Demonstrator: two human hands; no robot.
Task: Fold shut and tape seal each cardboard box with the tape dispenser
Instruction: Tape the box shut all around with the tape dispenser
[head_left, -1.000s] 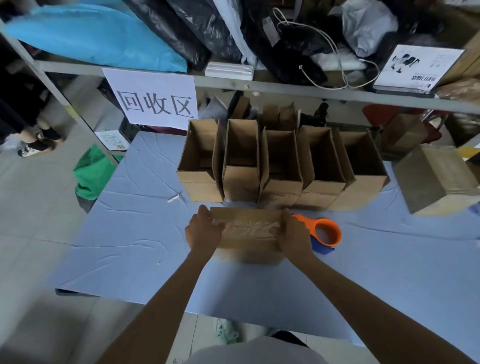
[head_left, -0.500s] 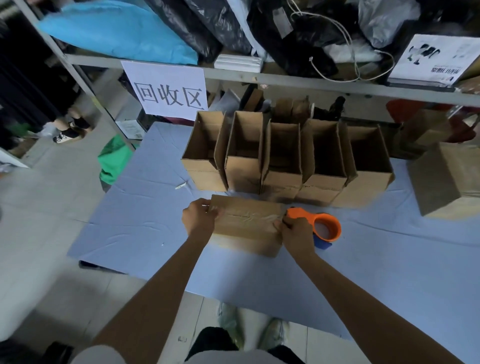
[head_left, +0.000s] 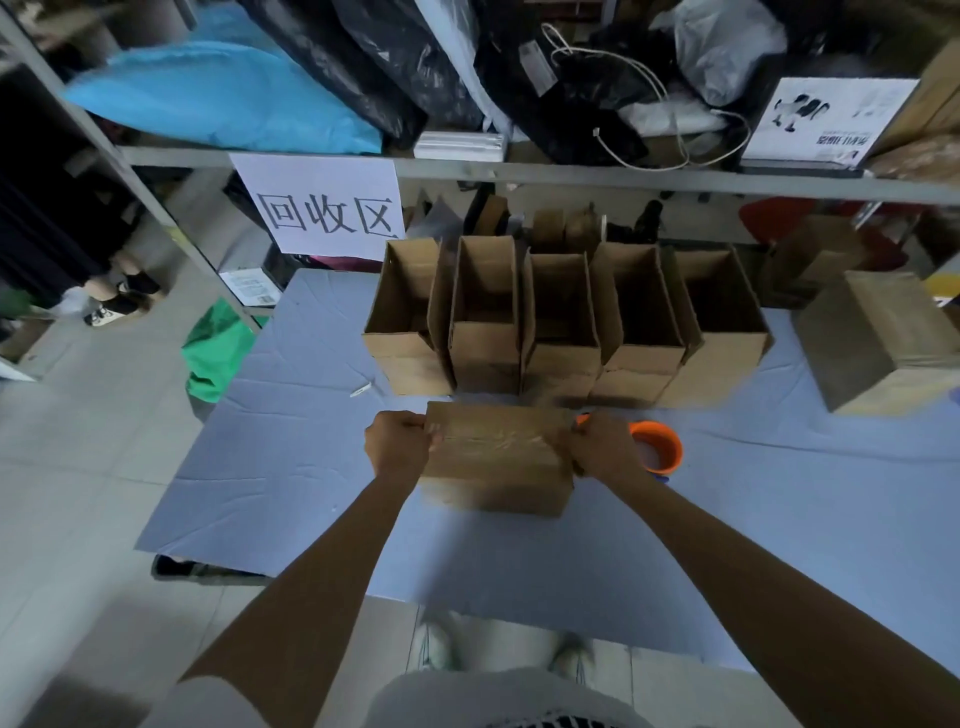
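Since half a second ago my right hand (head_left: 602, 447) has slid off the seam on top of the taped box (head_left: 493, 457) and onto its right end, and the box now sits squarer to me.

Beneath everything lies the table (head_left: 779, 519), covered in creased blue cloth. Behind it runs a grey metal shelf (head_left: 571, 174) piled with bags, and a white sign (head_left: 327, 213) with three printed characters hangs from its front edge.

Five open boxes (head_left: 483, 358) stand side by side along the back of the table, flaps up and walls touching. Well to their right a closed box (head_left: 878, 343) stands alone.

My taped box is just in front of that row, at the table's middle, with a shiny strip of tape along its top. Whether its base rests on the cloth I cannot tell; the lower edge is blurred.

My left hand (head_left: 397, 441) grips the left end, fingers curled over the top edge. My right hand wraps round the right end, fingers bent against the cardboard.

Just behind my right hand the orange tape dispenser (head_left: 660, 447) lies on the cloth, partly hidden.

Left of the row lies a small white scrap (head_left: 361, 389).
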